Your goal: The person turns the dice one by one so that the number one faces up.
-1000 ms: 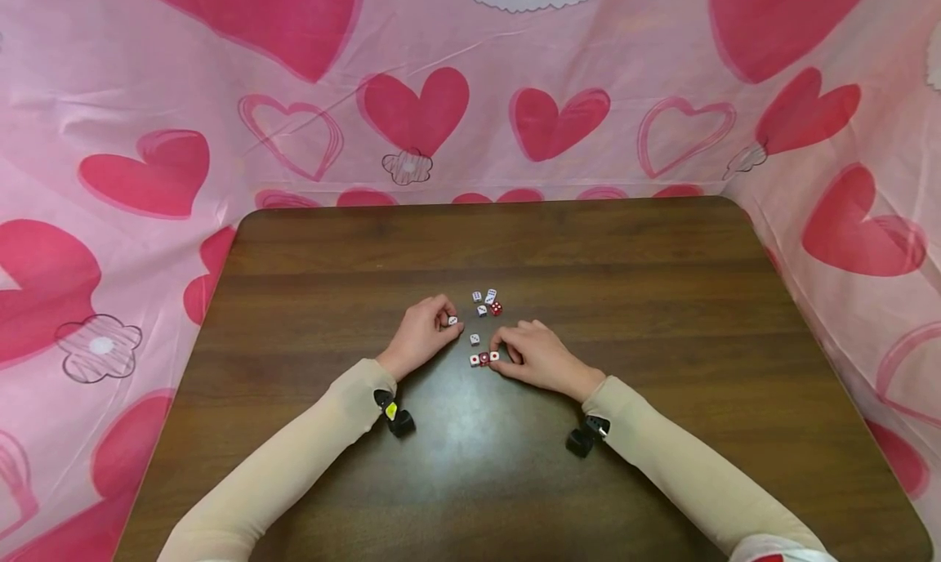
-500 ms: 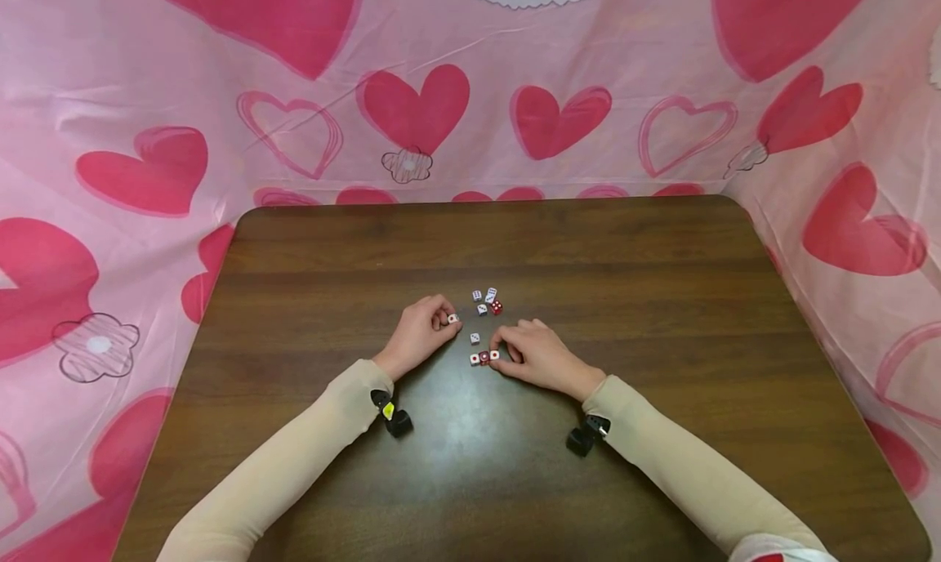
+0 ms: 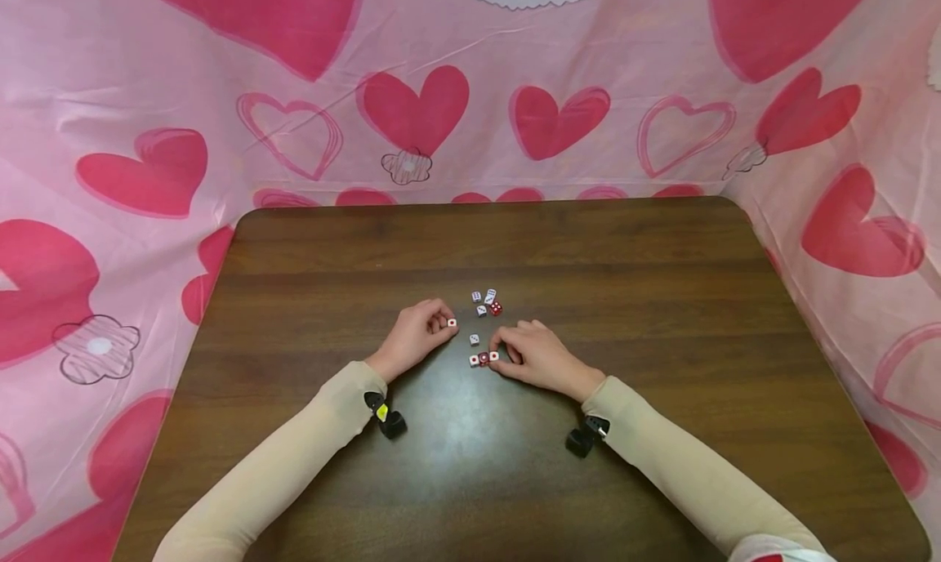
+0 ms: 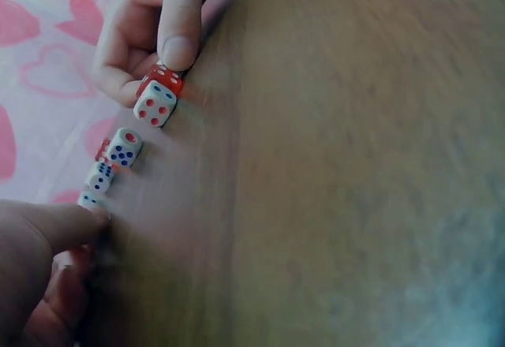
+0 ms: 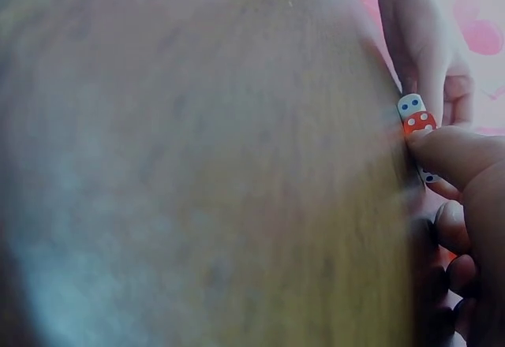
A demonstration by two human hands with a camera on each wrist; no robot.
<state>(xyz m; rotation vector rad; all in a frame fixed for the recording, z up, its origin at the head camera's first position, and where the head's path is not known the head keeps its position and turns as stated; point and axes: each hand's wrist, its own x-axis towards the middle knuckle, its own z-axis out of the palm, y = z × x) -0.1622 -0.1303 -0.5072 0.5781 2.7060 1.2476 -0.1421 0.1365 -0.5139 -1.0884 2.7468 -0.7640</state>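
Note:
My left hand [image 3: 413, 338] pinches a white die [image 3: 452, 323], with a single red pip on top, between thumb and fingertips. In the left wrist view part of this die [image 4: 90, 199] shows beyond the thumb. My right hand [image 3: 546, 361] pinches the white die at the right end of a short row. That row, set side by side on the table, has a white die [image 3: 474, 360] at its left end, a red die [image 3: 483, 359] in the middle and the pinched white die [image 3: 494, 356]. Just behind the row lies a single white die [image 3: 474, 340].
Farther back on the brown wooden table [image 3: 470, 464] sits a loose cluster of white dice [image 3: 481, 310] with one red die [image 3: 496, 308]. Pink heart-printed cloth [image 3: 559, 55] hangs around the table's back and sides.
The die in my left hand has been turned, from a face with several dark pips to the single red pip. That hand has shifted slightly left; my right hand stays put.

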